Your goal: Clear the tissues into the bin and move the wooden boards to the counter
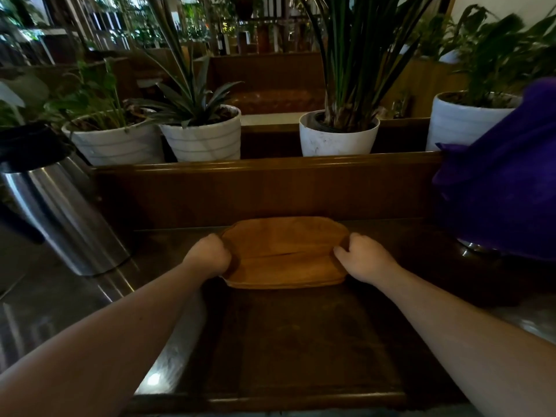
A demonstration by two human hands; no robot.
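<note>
From my feed the scene is dim and the edges blur; I can't make out any tissues or a bin, and the purple cloth (499, 182) at the right is cut off by the frame, covering something metal whose shape I cannot tell. The steel flask (60, 212) at the left is also cropped; the white plant pots (201, 136) behind the wooden rail (264, 167) are clear enough, their leaves running out of view. The wooden boards (284, 251) lie on the dark counter (301, 341) just before the rail (I read a seam across them, but whether that means two boards stacked I cannot say). My left hand (210, 255) is curled closed around the left end, fingers tucked under and hidden; my right hand (362, 258) clasps the right end, thumb on the top face.
</note>
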